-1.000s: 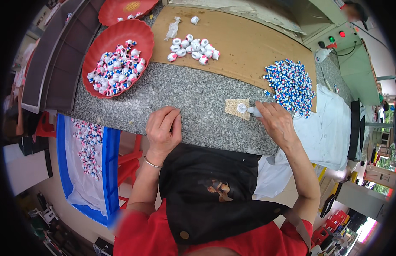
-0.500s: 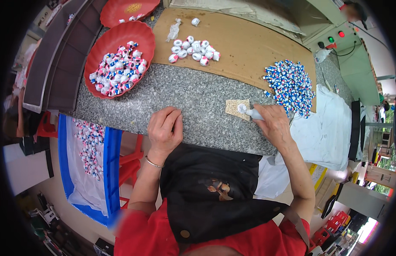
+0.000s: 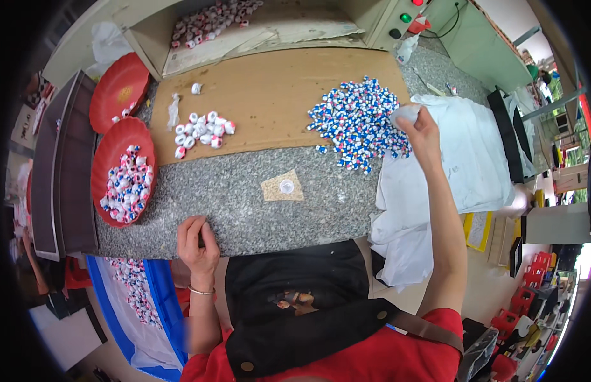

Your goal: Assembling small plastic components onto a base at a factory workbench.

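My right hand (image 3: 424, 135) is closed around a pale, translucent squeeze bottle (image 3: 405, 114), held by the right edge of a heap of small blue, white and pink pieces (image 3: 356, 121). On the grey speckled counter (image 3: 232, 184) lies a beige speckled piece of card (image 3: 272, 190). A small round whitish blob (image 3: 286, 186) sits on it. My left hand (image 3: 198, 247) rests at the counter's front edge, its fingers loosely curled, with nothing visible in them. Several white and pink round pieces (image 3: 203, 130) form a cluster on the brown cardboard (image 3: 264, 79).
Two red scalloped bowls, the nearer (image 3: 149, 137) full of pieces and the farther (image 3: 120, 89) nearly bare, stand at left beside a dark rack (image 3: 76, 165). White cloth (image 3: 448, 165) covers the counter's right. A lined blue crate (image 3: 165, 286) is below left. A grey-green cabinet (image 3: 143, 48) rises behind.
My right hand has lifted the bottle off the card and carried it away, right and back, to the heap. My left hand stays curled at the counter edge. The view has shifted rightward.
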The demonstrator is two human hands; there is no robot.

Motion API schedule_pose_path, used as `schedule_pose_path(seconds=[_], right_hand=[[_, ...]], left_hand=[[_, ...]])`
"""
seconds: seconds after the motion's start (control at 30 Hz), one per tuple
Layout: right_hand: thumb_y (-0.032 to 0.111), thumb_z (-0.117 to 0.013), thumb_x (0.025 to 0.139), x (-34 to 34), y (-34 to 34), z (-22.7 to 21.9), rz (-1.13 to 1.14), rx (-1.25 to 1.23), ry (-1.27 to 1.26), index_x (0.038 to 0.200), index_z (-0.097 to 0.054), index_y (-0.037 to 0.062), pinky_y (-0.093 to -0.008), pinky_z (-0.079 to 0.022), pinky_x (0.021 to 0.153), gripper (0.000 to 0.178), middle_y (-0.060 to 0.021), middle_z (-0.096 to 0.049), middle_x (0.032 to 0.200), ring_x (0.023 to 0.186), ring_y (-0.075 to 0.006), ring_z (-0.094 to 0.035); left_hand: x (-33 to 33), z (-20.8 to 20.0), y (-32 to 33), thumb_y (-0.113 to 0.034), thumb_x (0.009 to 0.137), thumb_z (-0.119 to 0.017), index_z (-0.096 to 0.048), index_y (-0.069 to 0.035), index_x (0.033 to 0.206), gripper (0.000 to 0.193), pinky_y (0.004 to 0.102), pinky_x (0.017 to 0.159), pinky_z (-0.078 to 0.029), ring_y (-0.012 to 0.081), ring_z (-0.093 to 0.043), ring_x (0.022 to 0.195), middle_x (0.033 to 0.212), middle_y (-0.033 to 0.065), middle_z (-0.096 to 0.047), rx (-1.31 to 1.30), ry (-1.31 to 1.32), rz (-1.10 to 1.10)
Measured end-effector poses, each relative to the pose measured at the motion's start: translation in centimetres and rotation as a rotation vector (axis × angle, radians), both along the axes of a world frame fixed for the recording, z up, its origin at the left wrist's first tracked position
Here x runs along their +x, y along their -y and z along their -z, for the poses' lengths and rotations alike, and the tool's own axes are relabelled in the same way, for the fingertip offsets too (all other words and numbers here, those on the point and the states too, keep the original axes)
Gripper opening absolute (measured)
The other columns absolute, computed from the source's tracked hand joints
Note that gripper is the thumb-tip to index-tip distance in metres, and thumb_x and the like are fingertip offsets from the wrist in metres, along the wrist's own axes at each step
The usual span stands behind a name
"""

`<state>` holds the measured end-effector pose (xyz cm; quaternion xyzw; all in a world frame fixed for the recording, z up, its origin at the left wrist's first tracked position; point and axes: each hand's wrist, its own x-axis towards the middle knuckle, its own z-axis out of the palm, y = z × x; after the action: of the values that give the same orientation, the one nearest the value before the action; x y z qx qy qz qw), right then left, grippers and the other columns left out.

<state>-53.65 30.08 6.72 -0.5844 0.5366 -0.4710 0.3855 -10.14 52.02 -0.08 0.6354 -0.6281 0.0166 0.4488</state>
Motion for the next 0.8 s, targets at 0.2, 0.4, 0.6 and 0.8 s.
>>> schedule_pose_path(seconds=[0.2,0.4,0.6,0.8], right_hand=[[0.022,-0.077,0.082,-8.3,11.8,4.1,0.325,-0.246,-0.376,0.075,-0.043,0.0092,-0.0306,-0.030,0.056,0.037,0.0049,-0.034,0.067,0.065,-0.0096,-0.033],[0.030,-0.073,0.085,-16.2,17.1,9.2,0.285,-0.211,-0.590,0.101,-0.063,-0.0002,-0.0331,-0.049,0.071,0.035,-0.0108,-0.069,0.089,0.079,-0.0192,-0.062],[0.015,-0.068,0.090,-16.1,14.6,8.5,0.193,-0.231,-0.141,0.120,-0.055,-0.0023,-0.0305,-0.049,0.079,0.038,-0.0113,-0.064,0.111,0.093,-0.0183,-0.061],[-0.001,-0.059,0.088,2.4,1.8,-2.2,-0.251,-0.287,-0.482,0.109,-0.061,0.0002,-0.0331,-0.048,0.088,0.021,-0.0087,-0.061,0.106,0.095,-0.0205,-0.059]], left_hand=[[0.6,-1.3,-1.1,0.005,0.082,-0.061,-0.065,0.001,0.096,0.014,0.0351,0.079,-0.050,0.0292,-0.063,0.087,0.096,0.0158,-0.064,0.027,-0.053,-0.114],[0.8,-1.9,-0.5,0.000,0.076,-0.067,-0.065,0.000,0.094,0.018,0.0349,0.076,-0.051,0.0293,-0.064,0.086,0.096,0.0158,-0.064,0.096,-0.047,-0.110],[0.8,-2.7,0.3,-0.003,0.078,-0.069,-0.065,-0.002,0.098,0.021,0.0371,0.079,-0.052,0.0316,-0.064,0.089,0.100,0.0150,-0.063,0.151,-0.095,-0.100],[1.9,-3.7,8.4,-0.010,0.082,-0.071,-0.054,-0.005,0.127,0.048,0.0431,0.095,-0.046,0.0364,-0.054,0.113,0.125,0.0192,-0.051,0.095,0.072,-0.049]])
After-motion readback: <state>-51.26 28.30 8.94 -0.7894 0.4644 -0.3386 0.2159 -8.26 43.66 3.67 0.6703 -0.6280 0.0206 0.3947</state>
